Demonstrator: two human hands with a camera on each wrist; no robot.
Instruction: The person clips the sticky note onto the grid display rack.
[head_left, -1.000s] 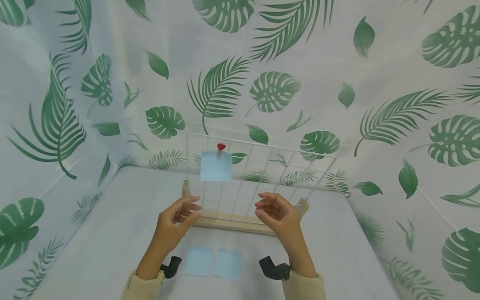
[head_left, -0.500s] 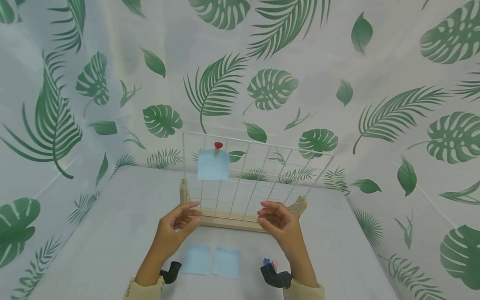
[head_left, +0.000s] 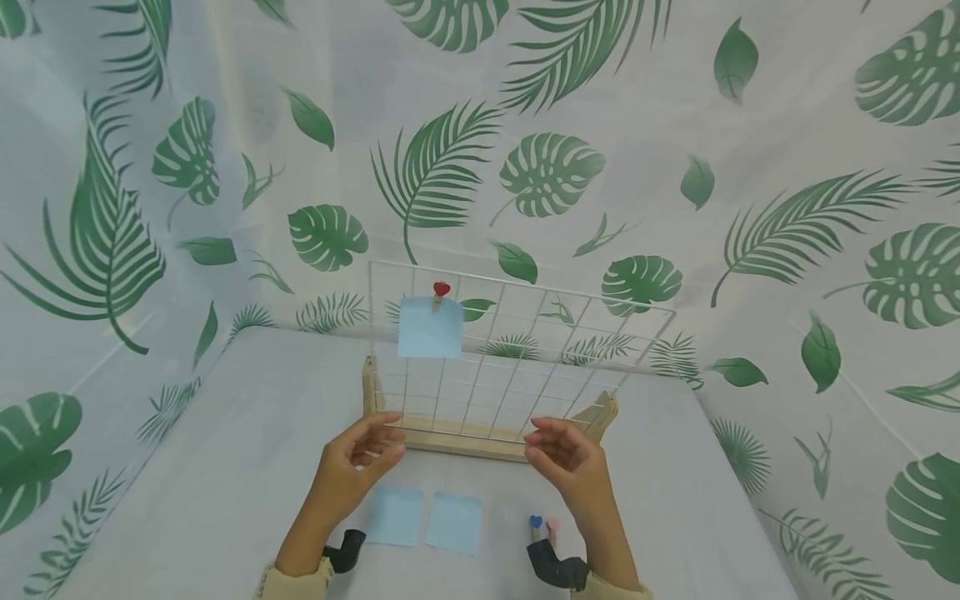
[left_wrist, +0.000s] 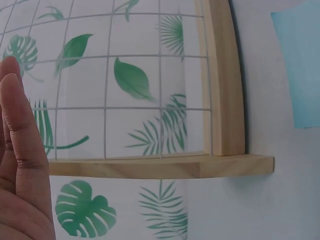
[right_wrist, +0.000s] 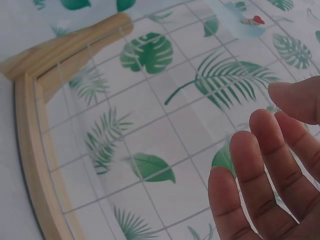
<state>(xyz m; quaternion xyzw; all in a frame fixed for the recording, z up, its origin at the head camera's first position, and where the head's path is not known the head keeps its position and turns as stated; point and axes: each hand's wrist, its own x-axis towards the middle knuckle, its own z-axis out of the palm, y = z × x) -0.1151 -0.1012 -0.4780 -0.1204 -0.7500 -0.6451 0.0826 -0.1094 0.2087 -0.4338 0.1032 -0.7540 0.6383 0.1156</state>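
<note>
My left hand [head_left: 354, 463] hovers before the lower left of a white wire grid [head_left: 517, 350], fingers loosely bent and holding nothing. In front of the grid's lower right, my right hand [head_left: 576, 467] is likewise relaxed, and the right wrist view shows its fingers [right_wrist: 248, 160] spread apart from the wires. The grid leans back in a wooden stand [head_left: 465, 444]. On its upper left hangs a light blue paper square [head_left: 431, 329], held by a small wooden clothespin with a red heart [head_left: 441, 289].
Two more blue paper squares [head_left: 453, 523] lie side by side on the white table [head_left: 225, 467]. Beside the right wrist are a blue heart clothespin [head_left: 536, 522] and a pink one [head_left: 552, 525], both partly hidden by the black wrist camera [head_left: 557, 567]. A leaf-printed curtain [head_left: 547, 83] stands behind.
Both hands have sunk slightly toward the table's near side, staying loosely bent. The blue and pink clothespins have come into view past the right wrist camera. The grid and papers have not moved.
</note>
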